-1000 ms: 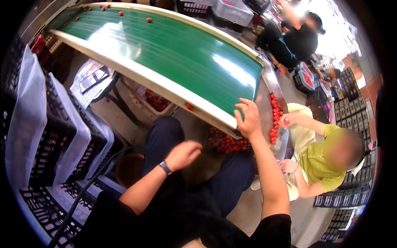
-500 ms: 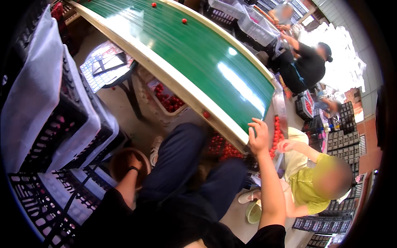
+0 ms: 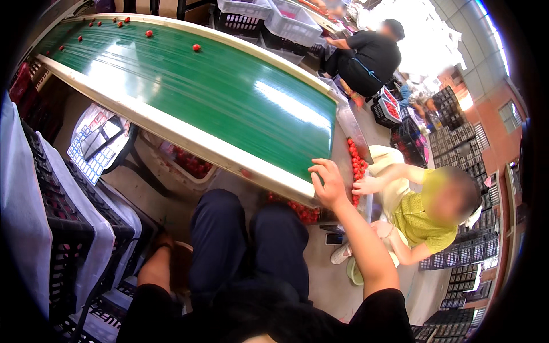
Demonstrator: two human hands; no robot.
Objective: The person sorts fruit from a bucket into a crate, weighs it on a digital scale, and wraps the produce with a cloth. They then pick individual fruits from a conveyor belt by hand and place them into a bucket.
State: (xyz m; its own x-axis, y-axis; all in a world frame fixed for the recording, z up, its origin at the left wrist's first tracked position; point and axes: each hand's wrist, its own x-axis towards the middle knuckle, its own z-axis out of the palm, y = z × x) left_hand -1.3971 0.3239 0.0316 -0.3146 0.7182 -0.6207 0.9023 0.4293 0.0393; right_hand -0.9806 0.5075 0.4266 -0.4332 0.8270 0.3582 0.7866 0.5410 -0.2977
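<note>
My right hand point(image 3: 327, 182) rests at the near end of a green conveyor belt point(image 3: 229, 114), fingers apart and slightly curled, holding nothing visible. Just right of it, small red round fruits point(image 3: 358, 163) lie in a row in a trough past the belt's end. A few more red fruits point(image 3: 196, 47) are spread over the belt's far and left part. Low on the left, my left hand point(image 3: 163, 238) is beside the lined crates, by the rim of a brown bucket point(image 3: 182, 268); shadow hides its fingers.
Black crates with pale liners point(image 3: 80, 228) stand close on my left. Below the belt sits a white crate of red fruits point(image 3: 191, 166). A co-worker in a yellow-green top point(image 3: 417, 220) sits at right, one hand at the trough; another in black point(image 3: 366, 60) works behind the belt.
The view has turned, so the belt sits further left and more fruits show on it. My left hand has come up out of the brown bucket. The co-worker's hand has reached the trough.
</note>
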